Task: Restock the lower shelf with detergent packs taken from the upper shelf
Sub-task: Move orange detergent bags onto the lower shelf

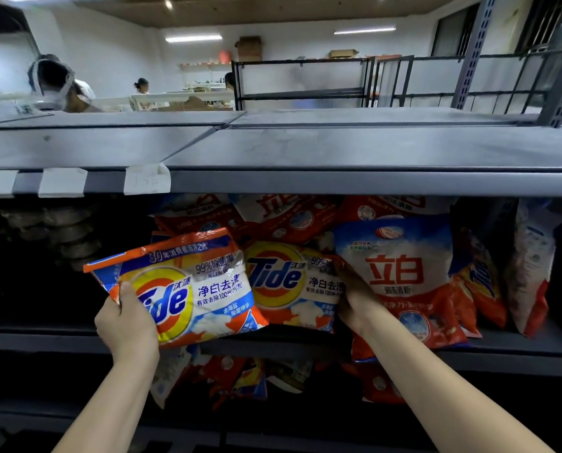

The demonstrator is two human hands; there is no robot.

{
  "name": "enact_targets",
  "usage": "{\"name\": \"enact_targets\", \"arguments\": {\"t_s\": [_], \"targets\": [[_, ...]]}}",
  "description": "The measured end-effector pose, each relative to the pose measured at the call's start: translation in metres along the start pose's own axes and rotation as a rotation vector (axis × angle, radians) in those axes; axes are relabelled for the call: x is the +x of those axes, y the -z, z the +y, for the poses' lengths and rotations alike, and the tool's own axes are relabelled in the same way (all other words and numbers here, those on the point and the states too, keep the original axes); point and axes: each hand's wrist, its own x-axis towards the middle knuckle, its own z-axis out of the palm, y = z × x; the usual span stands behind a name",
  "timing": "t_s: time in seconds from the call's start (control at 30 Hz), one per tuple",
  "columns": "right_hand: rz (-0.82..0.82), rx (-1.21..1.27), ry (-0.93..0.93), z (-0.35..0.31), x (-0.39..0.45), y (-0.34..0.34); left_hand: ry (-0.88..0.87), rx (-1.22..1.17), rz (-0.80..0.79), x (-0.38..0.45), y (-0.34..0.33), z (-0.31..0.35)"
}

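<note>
While the person stands facing the grey metal shelving, the left hand [126, 317] grasps a Tide detergent pack [188, 289] by its lower left corner, thumb laid across the front and fingers curled behind, and holds it tilted in the air just in front of the middle shelf [518, 346]. The right hand [354, 297] reaches in between a second Tide pack [286, 282], which leans upright on that shelf, and a red and white detergent bag [403, 276] standing just beside it; the fingers are tucked behind the edge of the second pack and hidden there, so I cannot tell whether they grip it or merely touch it. More red bags [292, 214] are piled behind these two, up to the underside of the board above. Further right, another Tide pack [479, 282] stands edge-on beside a pale bag [531, 273]. The lower shelf holds a loose heap of detergent packs [237, 377], lying at mixed angles in shadow. The top shelf [305, 148] is a flat grey board with three white paper labels [146, 179] clipped to its front edge; the writing on them is too faint to read. Beyond the shelving, people [57, 85] work at tables at the far side of the room, under strip lights.
</note>
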Motion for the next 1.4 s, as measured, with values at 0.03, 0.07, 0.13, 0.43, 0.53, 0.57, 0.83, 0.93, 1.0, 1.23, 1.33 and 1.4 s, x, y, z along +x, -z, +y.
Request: {"name": "enact_targets", "arguments": {"t_s": [0.03,0.07,0.13,0.43,0.53,0.57,0.83,0.93,1.0,1.23,1.33,1.4], "targets": [[-0.008,-0.012,0.010,-0.001,-0.002,-0.006,-0.006,-0.004,0.011,0.001,0.002,0.001],[-0.015,-0.028,0.023,-0.002,-0.004,-0.012,-0.011,-0.008,0.019,0.002,0.003,0.003],[-0.011,-0.098,0.070,-0.005,-0.010,-0.023,-0.022,-0.019,0.020,0.003,0.005,0.006],[0.171,-0.519,0.542,-0.049,-0.064,-0.005,-0.067,-0.022,-0.126,-0.036,-0.029,0.017],[0.253,-0.591,0.691,-0.062,-0.088,0.024,-0.100,-0.006,-0.208,-0.062,-0.048,0.019],[0.287,-0.598,0.725,-0.066,-0.095,0.035,-0.102,-0.004,-0.234,-0.070,-0.055,0.020],[0.681,-0.664,0.922,-0.111,-0.173,0.128,-0.067,-0.056,-0.514,-0.161,-0.109,0.034],[0.824,-0.648,0.958,-0.130,-0.209,0.167,-0.087,-0.061,-0.610,-0.211,-0.127,0.044],[0.902,-0.646,0.986,-0.143,-0.231,0.193,-0.105,-0.054,-0.663,-0.247,-0.137,0.051],[1.121,-0.666,1.092,-0.191,-0.314,0.282,-0.121,-0.082,-0.833,-0.378,-0.171,0.077],[1.185,-0.685,1.104,-0.220,-0.351,0.326,-0.135,-0.122,-0.857,-0.440,-0.185,0.092],[1.216,-0.689,1.120,-0.238,-0.373,0.356,-0.147,-0.138,-0.873,-0.481,-0.195,0.099]]}}
